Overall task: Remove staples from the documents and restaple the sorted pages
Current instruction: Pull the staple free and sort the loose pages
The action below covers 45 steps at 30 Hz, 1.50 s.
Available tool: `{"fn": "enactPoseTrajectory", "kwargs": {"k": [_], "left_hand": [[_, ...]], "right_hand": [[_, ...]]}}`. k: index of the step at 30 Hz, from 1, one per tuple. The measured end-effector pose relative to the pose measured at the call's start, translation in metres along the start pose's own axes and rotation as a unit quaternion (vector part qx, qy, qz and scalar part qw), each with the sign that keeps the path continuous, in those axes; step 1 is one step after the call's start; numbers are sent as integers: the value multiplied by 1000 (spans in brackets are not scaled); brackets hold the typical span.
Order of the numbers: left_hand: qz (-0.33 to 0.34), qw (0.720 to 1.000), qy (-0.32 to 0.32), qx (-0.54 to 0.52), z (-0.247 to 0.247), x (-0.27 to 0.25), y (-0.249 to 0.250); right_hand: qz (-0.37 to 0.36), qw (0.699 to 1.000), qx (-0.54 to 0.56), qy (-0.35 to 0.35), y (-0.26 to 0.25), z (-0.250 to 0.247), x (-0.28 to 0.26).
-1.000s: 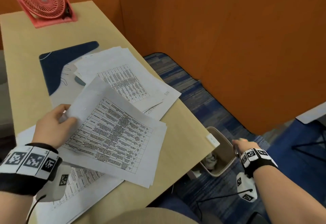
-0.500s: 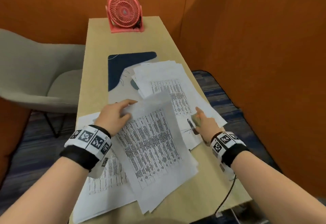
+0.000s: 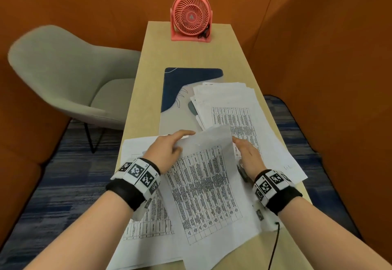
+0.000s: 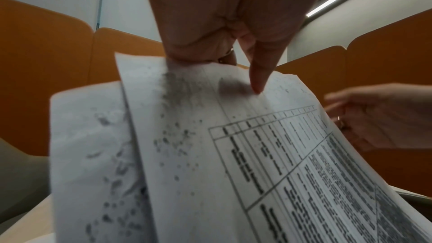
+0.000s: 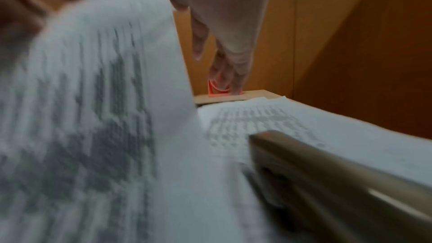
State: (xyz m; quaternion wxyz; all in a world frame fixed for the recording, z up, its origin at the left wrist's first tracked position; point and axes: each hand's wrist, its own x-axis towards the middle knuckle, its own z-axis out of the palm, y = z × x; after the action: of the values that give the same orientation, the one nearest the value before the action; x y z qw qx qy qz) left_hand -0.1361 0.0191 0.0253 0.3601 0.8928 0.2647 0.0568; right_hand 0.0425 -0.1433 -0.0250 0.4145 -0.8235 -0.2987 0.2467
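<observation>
The top corner of the paper bundle [image 3: 203,176] is pinched by the left hand [image 3: 164,149]; the right hand [image 3: 248,155], fingers straight and empty, is placed just beside its right edge.

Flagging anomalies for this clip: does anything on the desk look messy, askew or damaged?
The papers are untidy: the far stack is fanned out with corners misaligned. The held document, pinched by the left hand, lies skewed across other sheets. No visible tears or spills.
</observation>
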Motion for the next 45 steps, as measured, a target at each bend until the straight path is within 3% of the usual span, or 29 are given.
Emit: {"fn": "enactPoseTrajectory", "kwargs": {"k": [2, 5, 8, 13, 20, 26, 32, 36, 38, 41, 43, 45], "left_hand": [[-7, 1000, -3, -8, -2, 1, -2], [-20, 999, 0, -32, -6, 0, 0], [-27, 999, 7, -40, -9, -1, 1], [-4, 999, -13, -38, -12, -4, -2], [-22, 996, -85, -31, -11, -3, 8], [-18, 997, -56, -55, -11, -4, 16], [-33, 999, -34, -25, -7, -6, 15], [-21, 999, -6, -45, -12, -10, 12], [24, 997, 3, -76, -18, -17, 15], [88, 985, 25, -144, -29, -30, 17], [83, 974, 94, -190, -38, -36, 10], [42, 951, 216, -219, -44, -41, -2]], "right_hand": [[-25, 995, 93, 29, -16, 2, -8], [-101, 989, 7, 105, -23, 8, -15], [-117, 982, 40, 146, -27, 13, -22], [-55, 978, 198, -34, -30, 15, -30], [3, 965, 241, -106, -32, 3, -31], [22, 973, 205, -102, -36, 1, -29], [-4, 987, 157, -41, -34, 13, -25], [-12, 999, 29, 34, -38, 5, -24], [8, 999, -27, -30, -38, -2, -25], [27, 982, 39, -183, -41, -9, -26], [5, 977, 53, -206, -51, -11, -26], [-22, 979, 77, -186, -60, -13, -27]]}}
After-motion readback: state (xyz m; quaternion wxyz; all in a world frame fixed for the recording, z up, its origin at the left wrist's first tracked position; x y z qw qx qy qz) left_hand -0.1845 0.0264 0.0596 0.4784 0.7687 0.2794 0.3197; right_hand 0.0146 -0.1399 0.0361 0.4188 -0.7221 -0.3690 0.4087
